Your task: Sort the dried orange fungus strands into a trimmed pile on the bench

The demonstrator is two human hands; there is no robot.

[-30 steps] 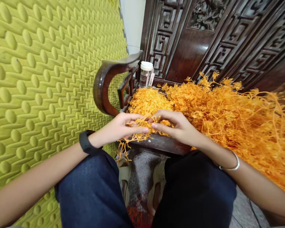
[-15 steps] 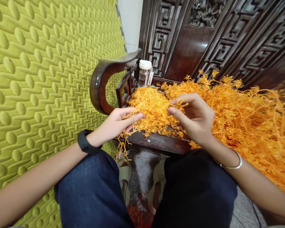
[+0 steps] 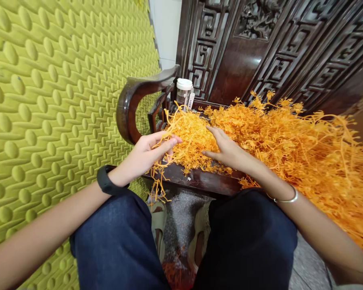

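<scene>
Between the thumb and fingers of my left hand (image 3: 153, 151) is a bunch of orange plastic stems (image 3: 157, 183), thin and branching. Some of them hang down over the bench edge, others stick up past the fingertips. My right hand (image 3: 225, 149) has its thumb and fingers apart and holds nothing. It hovers at the right side of a heap of small orange plastic pieces (image 3: 193, 133); whether the fingertips touch the heap I cannot tell. Right of it, a much larger pile of long orange stems (image 3: 308, 149) reaches beneath and beyond my right forearm.
The heaps lie on a dark wooden bench (image 3: 199, 179) with a curved armrest (image 3: 125, 104) and a carved back (image 3: 236, 76). A clear jar with a white lid (image 3: 184, 84) stands at the back left corner. Yellow-green textured padding (image 3: 63, 100) covers the left side.
My right hand has let go of a small orange piece, opened and turned palm down toward the heap. The left hand keeps its stems, which now stick up higher above the fingers.
</scene>
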